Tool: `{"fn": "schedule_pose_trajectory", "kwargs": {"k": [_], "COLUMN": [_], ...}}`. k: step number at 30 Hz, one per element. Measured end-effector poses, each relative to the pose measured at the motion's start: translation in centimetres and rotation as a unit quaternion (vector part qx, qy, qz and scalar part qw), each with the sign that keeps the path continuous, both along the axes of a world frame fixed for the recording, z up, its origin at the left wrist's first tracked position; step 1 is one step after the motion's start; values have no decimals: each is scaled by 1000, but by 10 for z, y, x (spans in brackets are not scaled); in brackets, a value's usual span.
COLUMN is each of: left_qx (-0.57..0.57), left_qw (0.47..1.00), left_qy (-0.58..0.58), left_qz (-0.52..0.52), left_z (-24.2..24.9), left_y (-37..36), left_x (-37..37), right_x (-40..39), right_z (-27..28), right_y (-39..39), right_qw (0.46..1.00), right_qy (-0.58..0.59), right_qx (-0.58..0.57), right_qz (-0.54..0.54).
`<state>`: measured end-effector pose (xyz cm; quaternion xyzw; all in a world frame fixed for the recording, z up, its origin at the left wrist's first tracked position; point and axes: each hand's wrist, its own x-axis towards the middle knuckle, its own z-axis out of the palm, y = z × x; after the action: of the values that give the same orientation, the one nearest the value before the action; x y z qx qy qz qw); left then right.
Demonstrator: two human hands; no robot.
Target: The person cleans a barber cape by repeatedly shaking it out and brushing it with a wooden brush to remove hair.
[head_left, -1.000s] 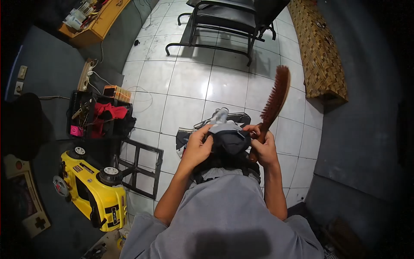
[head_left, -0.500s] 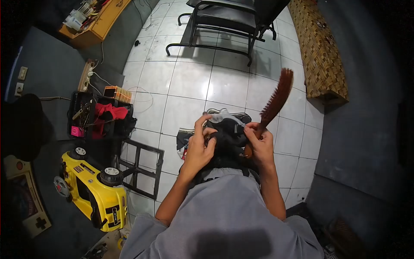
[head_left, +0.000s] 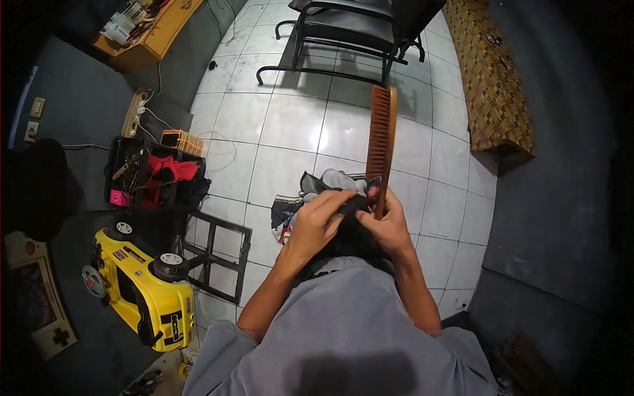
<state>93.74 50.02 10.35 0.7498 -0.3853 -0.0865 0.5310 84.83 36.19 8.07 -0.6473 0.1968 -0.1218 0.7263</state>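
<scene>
Right hand (head_left: 389, 228) is clenched round the wooden handle of a long brush (head_left: 382, 135); brush stands nearly upright out of the fist, bristle row facing left, tip reaching up over the white floor tiles (head_left: 290, 125) toward the black chair (head_left: 350, 33); same hand's fingertips also touch the dark shoe (head_left: 353, 206) held in the lap. Left hand (head_left: 316, 224) grasps that shoe from the left, fingers curled over its top and meeting the right hand's; most of the shoe is hidden under both hands, so its exact pose is hard to tell; it sits just above the person's grey shirt (head_left: 343, 330), roughly centre frame. Just beyond the hands, on the tiles, lies a heap of dark and grey cloth or footwear (head_left: 323, 181); cannot tell exactly what it is. Head view, left side: black open frame (head_left: 214, 254) lying flat on the floor, near the left forearm; yellow toy car (head_left: 142, 290) just left of the frame, on the dark mat; black crate (head_left: 155, 178) with red cloth and tools behind it, well apart from the hands; orange box (head_left: 179, 141) touching the crate's far corner; white power strip (head_left: 134, 112) with cable further back; wooden bench (head_left: 148, 30) with bottles at top left. Right side: woven brown mat (head_left: 492, 79) running along the tiles' edge, well apart from the brush; handheld game-shaped item (head_left: 39, 300) at far left edge.
</scene>
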Motion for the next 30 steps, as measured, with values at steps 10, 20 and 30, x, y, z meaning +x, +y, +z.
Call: {"fn": "schedule_pose_trajectory", "kwargs": {"k": [10, 20, 30], "left_qx": [-71, 181, 205], "left_qw": [978, 981, 957], "left_qy": [-123, 7, 153], "left_qz": [149, 74, -136], "left_z": [40, -75, -167], "left_y": [20, 69, 72], "left_x": [26, 29, 15], "right_x": [19, -29, -61], "right_z": [-76, -78, -167], "right_y": [-35, -50, -61], "right_qw": [913, 971, 862], "right_qy": [175, 210, 398], "right_qx": [-350, -84, -256], "right_qz": [-113, 74, 183]}}
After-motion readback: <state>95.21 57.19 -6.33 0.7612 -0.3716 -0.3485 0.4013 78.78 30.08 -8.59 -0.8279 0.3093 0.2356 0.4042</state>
